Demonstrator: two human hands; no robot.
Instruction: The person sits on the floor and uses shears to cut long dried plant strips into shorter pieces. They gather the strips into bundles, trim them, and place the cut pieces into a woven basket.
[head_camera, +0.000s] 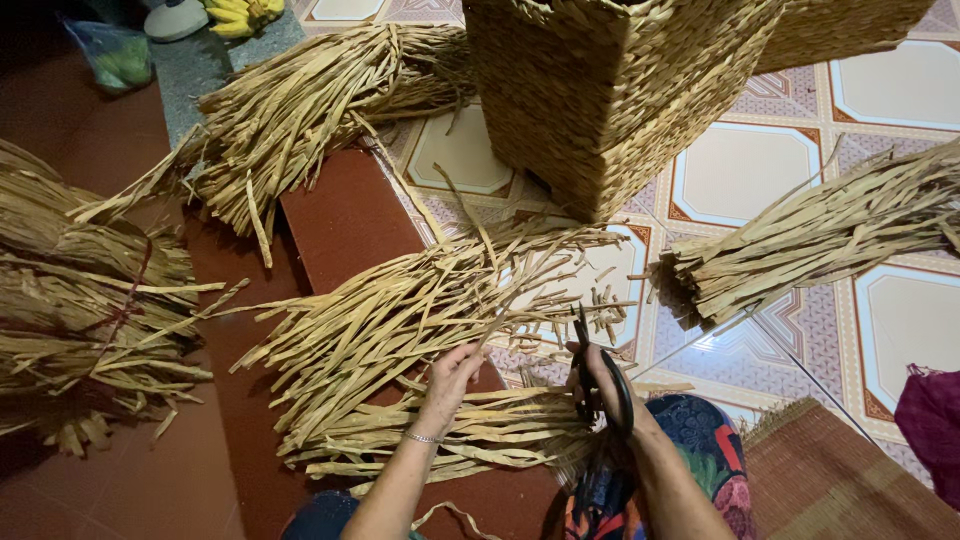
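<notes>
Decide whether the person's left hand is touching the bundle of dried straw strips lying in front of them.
Touching. The head view shows the left hand with its fingers closed around strips of the straw bundle, no gap between them, while the right hand holds dark scissors beside it.

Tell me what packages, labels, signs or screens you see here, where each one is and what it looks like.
Plastic bag: top left corner on the dark floor, clear bluish, bulging, green contents.
Woven basket: top centre on the patterned tiles, boxy, straw-coloured.
No labels, signs or screens in view.
</notes>
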